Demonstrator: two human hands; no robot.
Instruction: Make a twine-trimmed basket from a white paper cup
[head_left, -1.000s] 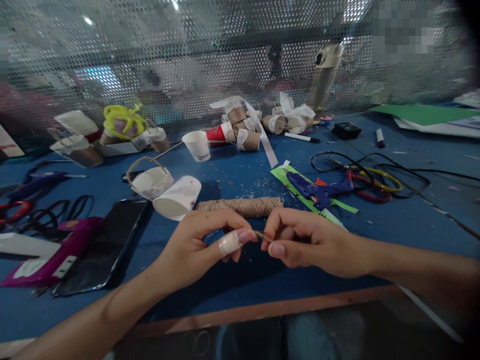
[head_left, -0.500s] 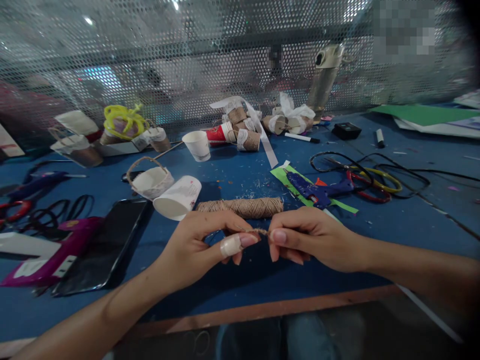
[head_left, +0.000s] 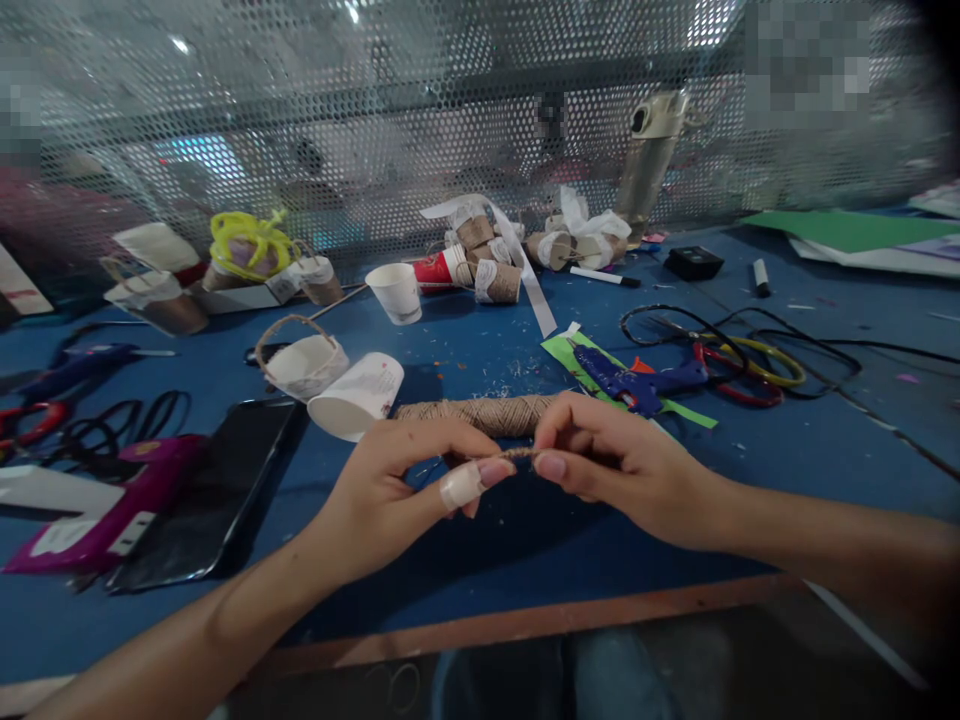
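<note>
Here, left fingers [head_left: 495,472] and right fingers [head_left: 551,466] pinch one cord [head_left: 518,453].

No legible lettering anywhere, the pale marks on the red cup [head_left: 431,272] too blurred.

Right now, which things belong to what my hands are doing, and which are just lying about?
Belong, it seems:
twine, pinched by left hand and right hand
twine roll, likely

Lying about, apparently:
phone
bottle
black box
green sheet
</note>
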